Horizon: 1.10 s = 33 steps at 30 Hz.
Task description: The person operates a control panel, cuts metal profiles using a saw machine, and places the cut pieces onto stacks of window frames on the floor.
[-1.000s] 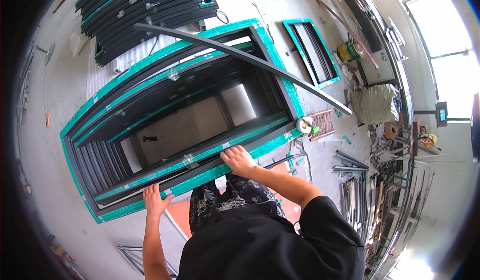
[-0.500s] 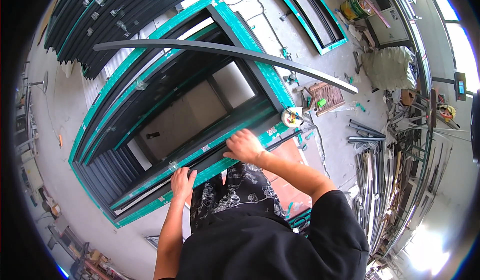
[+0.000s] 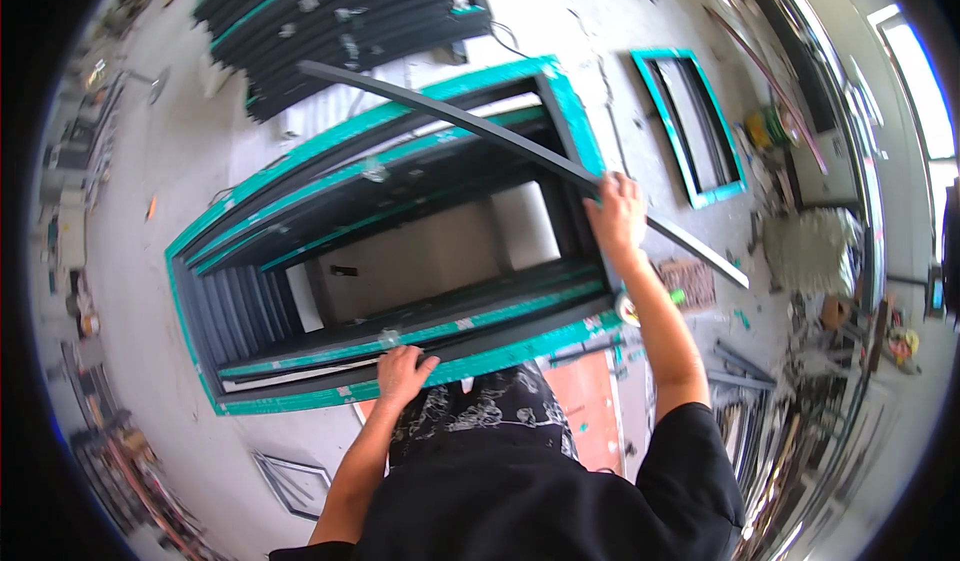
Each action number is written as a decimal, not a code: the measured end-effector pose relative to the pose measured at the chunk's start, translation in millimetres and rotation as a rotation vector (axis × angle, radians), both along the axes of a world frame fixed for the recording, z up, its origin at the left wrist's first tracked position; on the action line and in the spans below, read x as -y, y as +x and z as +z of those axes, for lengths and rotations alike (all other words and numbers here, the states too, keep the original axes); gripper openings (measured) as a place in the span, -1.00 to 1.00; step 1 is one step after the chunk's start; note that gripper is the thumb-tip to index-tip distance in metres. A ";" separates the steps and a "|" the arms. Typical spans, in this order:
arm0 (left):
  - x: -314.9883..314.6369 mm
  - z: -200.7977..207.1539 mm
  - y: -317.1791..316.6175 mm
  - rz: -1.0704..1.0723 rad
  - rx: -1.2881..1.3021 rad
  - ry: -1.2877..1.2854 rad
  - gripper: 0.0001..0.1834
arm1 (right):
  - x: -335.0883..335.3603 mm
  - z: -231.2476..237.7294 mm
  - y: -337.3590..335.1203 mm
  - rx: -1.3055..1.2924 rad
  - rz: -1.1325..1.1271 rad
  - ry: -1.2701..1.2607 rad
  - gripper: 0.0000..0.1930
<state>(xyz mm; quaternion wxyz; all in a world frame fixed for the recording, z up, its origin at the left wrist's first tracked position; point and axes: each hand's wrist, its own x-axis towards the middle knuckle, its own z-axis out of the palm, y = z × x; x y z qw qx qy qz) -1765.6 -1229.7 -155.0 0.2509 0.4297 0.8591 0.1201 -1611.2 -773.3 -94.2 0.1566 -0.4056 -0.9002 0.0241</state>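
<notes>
A stack of large dark grey window frames (image 3: 590, 333), edged with green tape, lies in front of me. My left hand (image 3: 403, 373) bends its fingers over the near rail, thumb apart to the right. A long dark grey metal bar (image 3: 450, 113) lies slantwise across the stack, its right end jutting past the side. My right hand (image 3: 617, 211) is closed over this bar where it crosses the right side of the stack; the palm side is hidden. Partly behind my right forearm, a roll of tape (image 3: 627, 310) sits by the near right corner.
Dark profiles (image 3: 350, 6) are piled at the far left. A smaller green-taped frame (image 3: 690, 126) lies on the floor at the far right. Metal offcuts (image 3: 745, 366) and a covered bundle (image 3: 812, 249) stand along the right. A small frame (image 3: 290, 483) lies near left.
My right hand has left the near rail and reached out to the bar on the right. My left hand stays on the near rail. The whole view has turned and shifted.
</notes>
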 end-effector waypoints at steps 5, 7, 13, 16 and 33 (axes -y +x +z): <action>10.9 -0.3 -9.6 0.171 0.174 0.122 -0.61 | -36.7 -50.2 -13.8 0.174 -0.065 -0.267 -0.47; 19.7 -11.8 -17.6 0.304 0.262 0.228 -0.71 | -42.0 -48.9 -11.9 0.325 0.016 -0.142 -0.60; 20.2 -4.1 -92.8 0.590 0.401 0.481 -0.74 | 11.2 10.8 -30.2 0.173 0.197 0.070 -0.69; 4.9 -12.2 -142.3 0.786 0.715 0.714 -0.69 | 55.4 25.0 -75.7 0.120 0.341 0.052 -0.65; 18.4 -57.2 -402.1 1.421 1.379 1.405 -0.68 | 182.9 -9.8 -315.5 0.018 0.844 -0.032 -0.51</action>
